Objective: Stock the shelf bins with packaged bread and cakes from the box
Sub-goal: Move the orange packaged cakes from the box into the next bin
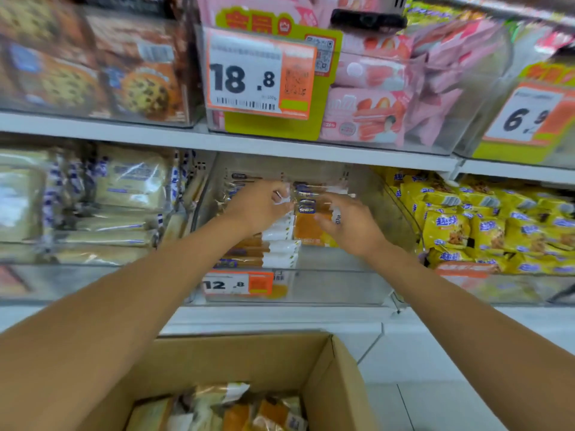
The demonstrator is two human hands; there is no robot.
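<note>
Both my arms reach into the clear middle bin (326, 276) on the lower shelf. My left hand (259, 206) has its fingers curled round the crinkled end of an orange and white cake pack in the left stack (278, 247). My right hand (350, 223) touches an upright orange pack (309, 230) with its fingers spread and nearly straight. Behind it stand more packs with blue labels (306, 200). The open cardboard box (329, 377) sits below me, with several orange and cream packs (249, 412) inside.
A 12.8 price tag (238, 284) hangs on the bin's front. The left bin holds cream bread packs (102, 206), the right bin yellow snack packs (491, 225). The upper shelf carries cookie packs (93, 66), pink packs (379, 101) and an 18.8 tag (258, 73).
</note>
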